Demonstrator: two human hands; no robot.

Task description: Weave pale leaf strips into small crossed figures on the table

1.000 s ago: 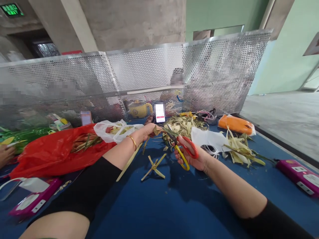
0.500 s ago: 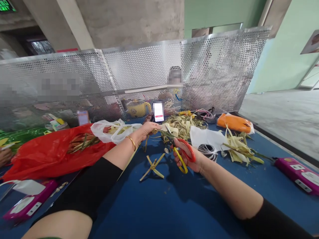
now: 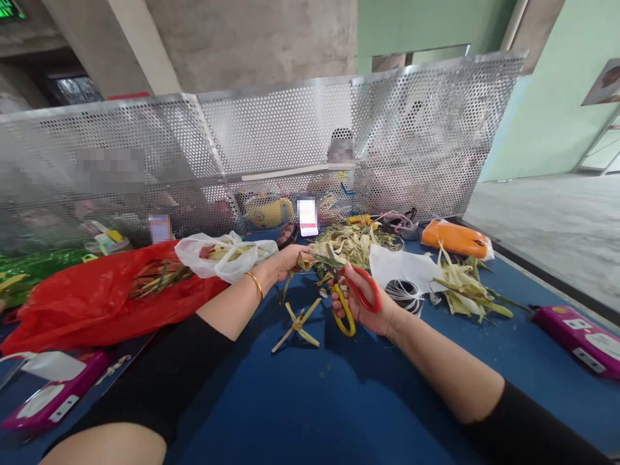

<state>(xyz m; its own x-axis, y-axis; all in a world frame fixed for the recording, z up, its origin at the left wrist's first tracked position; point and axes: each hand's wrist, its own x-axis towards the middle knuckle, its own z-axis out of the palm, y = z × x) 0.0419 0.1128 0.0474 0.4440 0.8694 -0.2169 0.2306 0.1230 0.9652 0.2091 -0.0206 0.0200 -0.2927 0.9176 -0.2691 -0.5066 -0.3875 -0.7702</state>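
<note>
My right hand grips scissors with one red and one yellow handle. Their blades are parted and point up and left, at a strip of dried husk. That strip is pinched in my left hand, which wears a gold bangle at the wrist. Below both hands, a cross-shaped piece woven from husk strips lies on the blue table. A heap of husk scraps is just beyond the scissors.
On the left lie a red plastic bag and a white bag, both with husks. A phone stands before the perforated metal screen. To the right are coiled wire, an orange packet and a purple power strip.
The yellow handle has swung left toward the red one, so the scissors look less widely spread. My left hand has shifted slightly, turning a husk piece into view. The woven cross stays put.
</note>
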